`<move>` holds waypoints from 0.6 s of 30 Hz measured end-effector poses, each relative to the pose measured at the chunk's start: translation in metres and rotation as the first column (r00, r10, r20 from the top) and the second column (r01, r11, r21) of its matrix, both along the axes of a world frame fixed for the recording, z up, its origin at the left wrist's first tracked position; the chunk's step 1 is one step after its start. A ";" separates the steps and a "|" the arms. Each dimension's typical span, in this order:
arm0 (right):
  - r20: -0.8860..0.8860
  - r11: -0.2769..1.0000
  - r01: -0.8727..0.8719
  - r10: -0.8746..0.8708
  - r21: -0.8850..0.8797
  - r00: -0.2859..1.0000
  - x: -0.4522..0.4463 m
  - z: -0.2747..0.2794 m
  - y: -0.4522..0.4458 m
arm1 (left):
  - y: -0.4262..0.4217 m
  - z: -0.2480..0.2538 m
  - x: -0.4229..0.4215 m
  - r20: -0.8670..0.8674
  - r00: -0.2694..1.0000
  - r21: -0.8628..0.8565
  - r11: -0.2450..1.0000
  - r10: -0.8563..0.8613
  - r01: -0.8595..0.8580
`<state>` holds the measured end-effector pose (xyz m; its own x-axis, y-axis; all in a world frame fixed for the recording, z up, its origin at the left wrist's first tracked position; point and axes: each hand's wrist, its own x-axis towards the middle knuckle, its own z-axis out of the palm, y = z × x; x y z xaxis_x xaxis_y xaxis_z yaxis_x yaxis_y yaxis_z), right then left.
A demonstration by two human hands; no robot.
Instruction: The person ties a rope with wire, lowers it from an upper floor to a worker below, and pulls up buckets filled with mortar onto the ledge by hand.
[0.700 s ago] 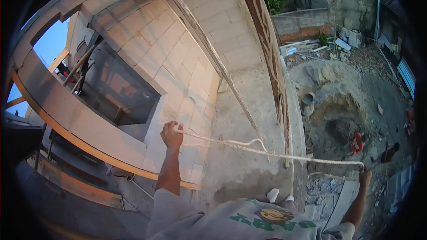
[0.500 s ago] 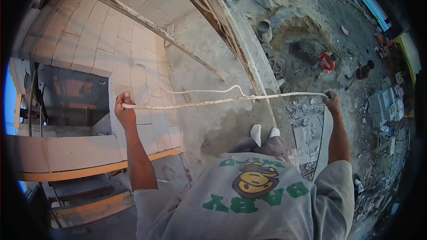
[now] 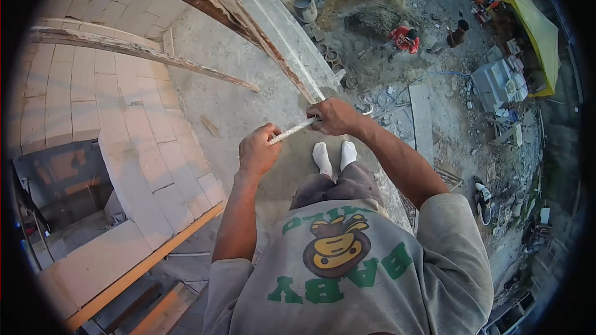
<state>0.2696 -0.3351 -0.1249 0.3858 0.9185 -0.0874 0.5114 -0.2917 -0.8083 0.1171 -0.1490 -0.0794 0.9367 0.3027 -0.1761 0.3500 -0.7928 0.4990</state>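
A pale rope (image 3: pixel 293 131) runs in a short taut stretch between my two hands, in front of my body. My left hand (image 3: pixel 259 149) is closed on its left end, thumb on top. Wrapped around the rope a little higher and to the right is my right hand (image 3: pixel 335 116). A curled bit of the rope sticks out past the right hand's far side. Where the rest of the rope lies is hidden by the hands. My white-socked feet stand below on the concrete ledge.
Wooden poles (image 3: pixel 155 57) slant in from the upper left, and a wooden beam (image 3: pixel 273 49) ends near my right hand. A block wall (image 3: pixel 149 142) with an opening stands left. Far below right are two people (image 3: pixel 403 40), rubble and a yellow canopy (image 3: pixel 539 37).
My hands have come together from wide apart, shortening the stretch of rope between them. Both still grip it. The view has shifted, and the poles now sit further left.
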 end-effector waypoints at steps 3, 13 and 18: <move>0.148 0.957 0.289 -0.285 -0.002 0.947 0.054 -0.009 -0.045 | 0.029 -0.021 -0.029 -0.123 0.986 0.019 0.993 0.114 -0.113; 0.226 0.472 0.878 -0.850 -0.078 0.476 0.123 -0.099 -0.206 | 0.221 -0.003 -0.195 0.223 0.723 -0.022 0.745 0.653 -0.666; 0.068 0.450 0.893 -0.892 0.028 0.447 0.083 -0.098 -0.141 | 0.180 0.047 -0.115 0.216 0.627 -0.332 0.661 0.748 -0.673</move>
<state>0.3525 -0.4763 -0.2231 0.9973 0.0646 -0.0355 0.0129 -0.6265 -0.7793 0.0025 0.0309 -0.0327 0.4526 0.8897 -0.0598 0.5584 -0.2305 0.7969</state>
